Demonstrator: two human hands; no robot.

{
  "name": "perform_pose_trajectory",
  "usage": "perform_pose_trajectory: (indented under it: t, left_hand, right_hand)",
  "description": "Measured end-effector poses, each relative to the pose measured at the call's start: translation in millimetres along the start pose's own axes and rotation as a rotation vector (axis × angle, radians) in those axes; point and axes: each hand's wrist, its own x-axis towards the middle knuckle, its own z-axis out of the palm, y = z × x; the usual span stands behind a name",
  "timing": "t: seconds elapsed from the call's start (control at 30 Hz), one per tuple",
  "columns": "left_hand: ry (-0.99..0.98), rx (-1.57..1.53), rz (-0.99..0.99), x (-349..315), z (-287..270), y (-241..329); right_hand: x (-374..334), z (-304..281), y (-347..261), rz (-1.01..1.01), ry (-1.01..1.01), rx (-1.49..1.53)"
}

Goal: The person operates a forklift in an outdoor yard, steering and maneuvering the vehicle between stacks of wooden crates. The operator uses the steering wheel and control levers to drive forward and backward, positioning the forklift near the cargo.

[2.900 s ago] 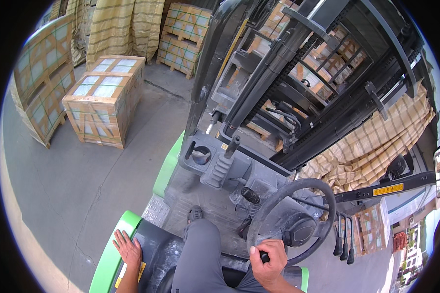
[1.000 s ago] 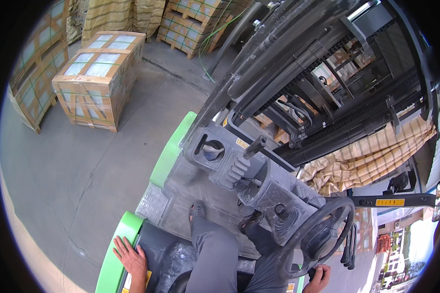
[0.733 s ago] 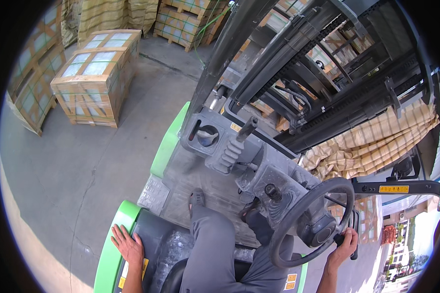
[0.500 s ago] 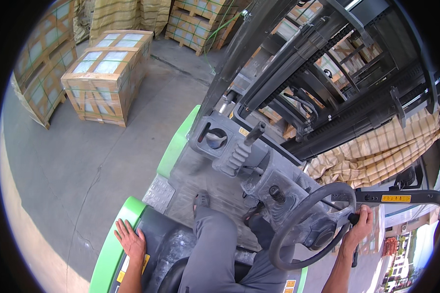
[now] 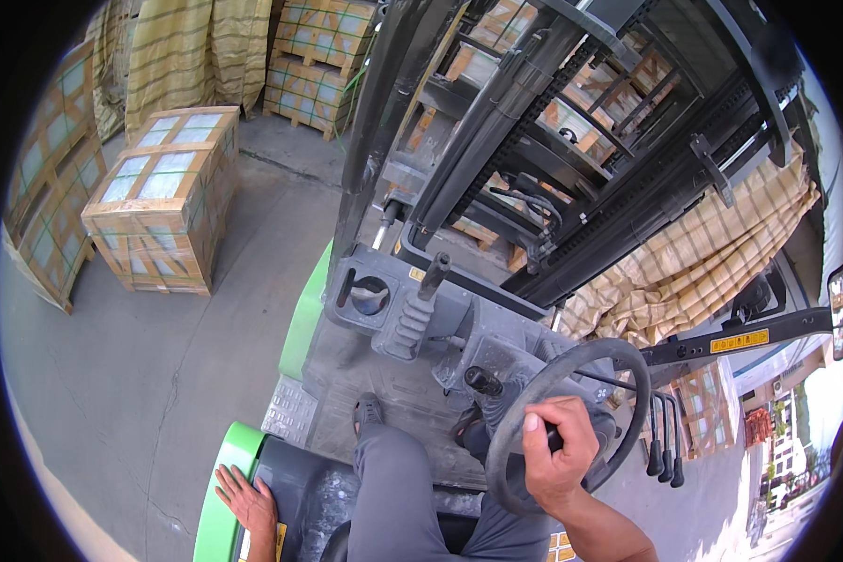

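Note:
I sit in a forklift. My right hand is closed around the black spinner knob on the black steering wheel. The thumb lies over the knob's top, and the hand hides part of the wheel's near left side. My left hand lies flat on the green and black fender beside the seat, its fingers spread and nothing in it. Several black control levers stand just right of the wheel. Left of it rises a booted lever, with a shorter black-knobbed lever nearer.
Ahead stands the dark lift mast, with crated goods visible through it. A wooden crate rests on the concrete floor at left. More stacked crates and striped curtains are behind it. Another striped cover hangs at right.
My right hand has swung the knob from the wheel's right side to its left side. The view has shifted, so the crates sit lower and farther left. My left hand stays on the fender.

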Motion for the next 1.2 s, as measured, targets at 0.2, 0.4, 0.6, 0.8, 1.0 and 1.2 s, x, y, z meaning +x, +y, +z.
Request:
perform_pose_trajectory:
  t: [0.2,0.4,0.6,0.8,1.0,1.2]
  left_hand:
    - [0.026,-0.001,0.026,-9,-3,15]
    - [0.017,0.028,0.03,-12,-16,28]
    - [-0.025,0.044,0.015,-34,-39,53]
    - [-0.056,0.07,-0.023,-18,-38,47]
    - [-0.138,-0.735,0.207,21,-90,185]
    - [-0.306,-1.396,0.563,-28,-236,403]
  right_hand:
    - [-77,-37,-1,-0.035,-0.071,0.005]
    - [-127,-94,31,0.063,-0.02,-0.087]
    - [-145,-158,93,0.236,0.141,-0.191]
    - [-125,-210,107,0.273,0.206,-0.129]
    - [-187,-317,181,0.499,0.591,-0.579]
    - [-193,-347,238,0.563,0.666,-0.57]
